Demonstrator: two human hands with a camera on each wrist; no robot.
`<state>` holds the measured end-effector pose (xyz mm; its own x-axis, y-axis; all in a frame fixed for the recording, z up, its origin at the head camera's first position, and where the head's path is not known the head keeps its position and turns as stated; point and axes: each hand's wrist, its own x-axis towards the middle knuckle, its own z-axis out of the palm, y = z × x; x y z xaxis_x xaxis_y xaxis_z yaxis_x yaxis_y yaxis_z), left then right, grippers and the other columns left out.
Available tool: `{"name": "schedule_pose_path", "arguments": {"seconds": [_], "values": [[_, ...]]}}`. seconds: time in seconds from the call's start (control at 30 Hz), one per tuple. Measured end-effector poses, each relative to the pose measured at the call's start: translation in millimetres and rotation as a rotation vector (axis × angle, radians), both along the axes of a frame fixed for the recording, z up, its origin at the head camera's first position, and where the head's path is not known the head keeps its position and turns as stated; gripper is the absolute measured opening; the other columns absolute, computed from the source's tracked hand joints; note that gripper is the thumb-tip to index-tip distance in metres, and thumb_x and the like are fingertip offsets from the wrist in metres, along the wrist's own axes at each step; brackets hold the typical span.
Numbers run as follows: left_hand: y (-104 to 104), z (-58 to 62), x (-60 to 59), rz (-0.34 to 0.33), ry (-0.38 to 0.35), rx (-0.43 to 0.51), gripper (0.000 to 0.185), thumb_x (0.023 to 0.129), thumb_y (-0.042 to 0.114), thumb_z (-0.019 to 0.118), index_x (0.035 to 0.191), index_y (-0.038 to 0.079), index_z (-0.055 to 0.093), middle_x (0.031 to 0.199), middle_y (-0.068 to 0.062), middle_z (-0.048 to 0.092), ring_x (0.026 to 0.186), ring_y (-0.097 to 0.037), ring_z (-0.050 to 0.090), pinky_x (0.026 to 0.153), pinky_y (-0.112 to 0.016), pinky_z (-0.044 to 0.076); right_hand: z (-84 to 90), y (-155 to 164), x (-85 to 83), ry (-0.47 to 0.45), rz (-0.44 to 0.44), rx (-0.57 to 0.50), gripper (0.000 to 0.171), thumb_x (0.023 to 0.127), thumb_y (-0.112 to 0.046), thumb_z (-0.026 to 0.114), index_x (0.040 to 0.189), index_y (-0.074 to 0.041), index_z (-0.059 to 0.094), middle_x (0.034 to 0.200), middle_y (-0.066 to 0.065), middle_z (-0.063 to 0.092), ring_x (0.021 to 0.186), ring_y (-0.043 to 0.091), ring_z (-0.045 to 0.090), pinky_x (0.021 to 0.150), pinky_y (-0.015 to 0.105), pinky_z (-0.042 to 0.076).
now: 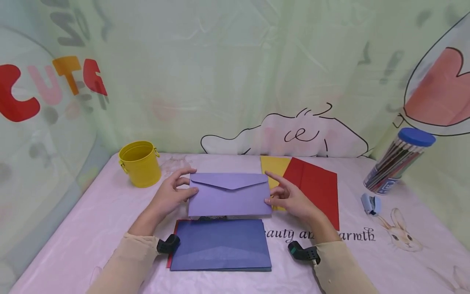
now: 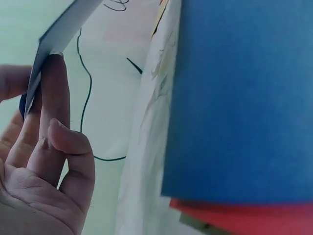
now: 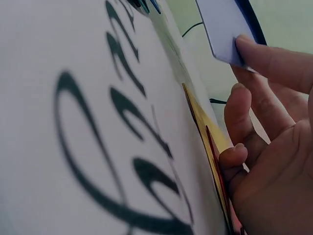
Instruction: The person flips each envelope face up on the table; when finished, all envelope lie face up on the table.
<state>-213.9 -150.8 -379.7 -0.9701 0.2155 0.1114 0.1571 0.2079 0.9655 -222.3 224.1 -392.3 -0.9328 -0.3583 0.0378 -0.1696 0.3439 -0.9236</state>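
A lilac envelope with its flap closed is held up just above the table by both hands. My left hand pinches its left edge between thumb and fingers. My right hand pinches the right lower corner, index finger pointing up beside the edge. In front of it, nearer me, a dark blue envelope lies flat on top of a red sheet. A red envelope and a yellow one lie flat behind my right hand.
A yellow metal bucket stands at the back left. A clear tube of pencils with a blue lid leans at the right, a small blue sharpener beside it. The pink tablecloth carries printed lettering and a rabbit.
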Motion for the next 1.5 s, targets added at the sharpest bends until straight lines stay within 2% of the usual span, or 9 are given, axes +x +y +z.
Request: {"name": "schedule_pose_path", "arguments": {"seconds": [0.13,0.27,0.4,0.53,0.7,0.93,1.17,1.3,1.5], "values": [[-8,2.4,-0.3,-0.063,-0.057,0.030,0.053,0.089,0.009,0.077,0.136,0.007,0.055,0.093,-0.011,0.069,0.082,-0.021,0.061,0.070,-0.027,0.049,4.2,1,0.0,-0.001,0.014,0.000,0.079,0.087,-0.010,0.079,0.154,-0.014,0.039,0.102,0.015,0.070,0.083,0.025,0.062,0.069,0.028,0.047],[-18,4.2,0.1,-0.169,-0.129,0.033,0.052,0.087,0.010,0.078,0.132,0.003,0.052,0.091,-0.012,0.068,0.075,-0.020,0.059,0.069,-0.029,0.049,8.8,2,1.3,-0.050,0.038,-0.001,0.076,0.084,-0.011,0.082,0.150,-0.013,0.044,0.100,0.015,0.070,0.078,0.022,0.060,0.063,0.028,0.045],[-25,4.4,1.5,-0.278,-0.184,0.004,0.051,0.086,0.009,0.079,0.127,0.001,0.050,0.093,-0.013,0.069,0.069,-0.020,0.058,0.068,-0.031,0.051,12.4,4,3.4,-0.096,0.103,0.046,0.067,0.082,-0.011,0.084,0.140,-0.005,0.052,0.093,0.015,0.070,0.076,0.022,0.059,0.064,0.029,0.046],[-28,2.3,2.6,-0.347,-0.232,-0.053,0.049,0.084,0.010,0.081,0.124,0.003,0.052,0.100,-0.014,0.070,0.070,-0.023,0.062,0.069,-0.034,0.053,14.2,5,5.0,-0.114,0.196,0.113,0.052,0.081,-0.012,0.085,0.126,-0.002,0.060,0.084,0.013,0.068,0.076,0.022,0.061,0.072,0.033,0.048],[-27,-1.3,3.8,-0.383,-0.221,-0.139,0.048,0.081,0.011,0.084,0.118,0.004,0.055,0.101,-0.012,0.071,0.078,-0.024,0.066,0.075,-0.034,0.051,14.4,4,6.0,-0.110,0.295,0.154,0.044,0.082,-0.010,0.084,0.120,-0.001,0.063,0.080,0.014,0.068,0.072,0.022,0.063,0.076,0.037,0.050],[-27,-5.6,4.1,-0.452,-0.160,-0.253,0.044,0.077,0.006,0.087,0.109,0.001,0.058,0.077,-0.005,0.060,0.069,-0.017,0.052,0.065,-0.026,0.041,17.1,-1,9.4,-0.113,0.267,0.243,0.045,0.075,-0.017,0.090,0.115,-0.010,0.071,0.082,0.011,0.063,0.074,0.023,0.059,0.066,0.031,0.051],[-29,-0.6,6.7,-0.477,-0.169,-0.336,0.043,0.075,0.008,0.089,0.111,0.005,0.066,0.080,-0.005,0.058,0.072,-0.019,0.049,0.063,-0.024,0.039,19.6,-13,13.7,-0.067,0.267,0.376,0.042,0.072,-0.024,0.092,0.108,-0.015,0.073,0.079,0.007,0.061,0.072,0.023,0.058,0.061,0.029,0.048],[-29,-1.0,6.3,-0.479,-0.134,-0.391,0.042,0.073,0.008,0.090,0.109,0.006,0.070,0.079,-0.005,0.056,0.068,-0.017,0.046,0.059,-0.023,0.037,18.8,-20,15.1,-0.052,0.279,0.440,0.039,0.071,-0.026,0.093,0.104,-0.018,0.073,0.078,0.004,0.060,0.072,0.021,0.057,0.061,0.029,0.046],[-28,-0.9,6.4,-0.480,-0.119,-0.409,0.038,0.074,0.006,0.089,0.109,0.006,0.073,0.088,-0.006,0.061,0.066,-0.016,0.045,0.056,-0.022,0.036,19.9,-25,17.0,-0.067,0.284,0.468,0.039,0.070,-0.027,0.094,0.102,-0.021,0.074,0.083,0.004,0.061,0.076,0.022,0.056,0.064,0.031,0.045]]}}
